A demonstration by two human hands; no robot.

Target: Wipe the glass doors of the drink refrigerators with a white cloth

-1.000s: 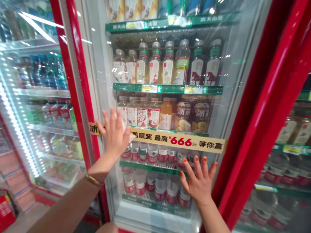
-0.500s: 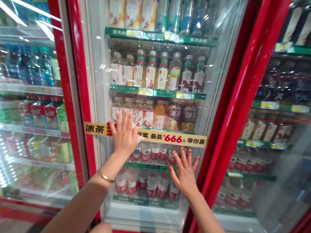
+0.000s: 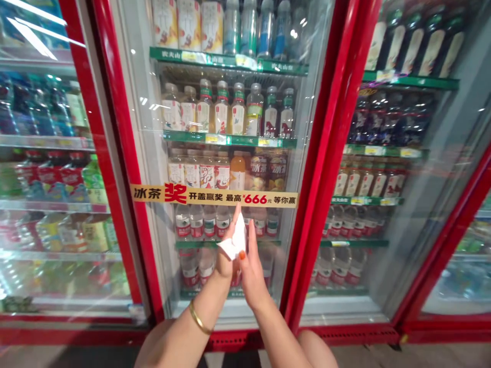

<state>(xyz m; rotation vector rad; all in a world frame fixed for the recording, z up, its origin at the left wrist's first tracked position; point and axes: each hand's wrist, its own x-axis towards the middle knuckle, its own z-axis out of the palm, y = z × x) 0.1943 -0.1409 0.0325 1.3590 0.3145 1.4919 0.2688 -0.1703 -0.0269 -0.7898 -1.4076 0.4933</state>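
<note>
A crumpled white tissue (image 3: 238, 237) lies against the palm of my left hand (image 3: 224, 263), which holds it, with its fingers stretched upward and partly hidden behind it. A gold bangle circles the left wrist. My right hand (image 3: 253, 281) faces it palm inward, close beside it, fingers straight and slightly apart from the tissue, its orange-nailed thumb at the tissue's lower edge. Both hands are in front of a glass fridge door, just below a yellow printed strip (image 3: 207, 197).
Behind the glass, shelves hold bottles (image 3: 221, 110) and cartons (image 3: 212, 25). Red door frames (image 3: 318, 153) stand on both sides, with more drink fridges beyond them. Knees show at the bottom, above the floor (image 3: 441, 352).
My hands have come together from spread positions before the glass, the right moving left and the left turning sideways. The tissue now shows clearly. The view has shifted right and slightly back.
</note>
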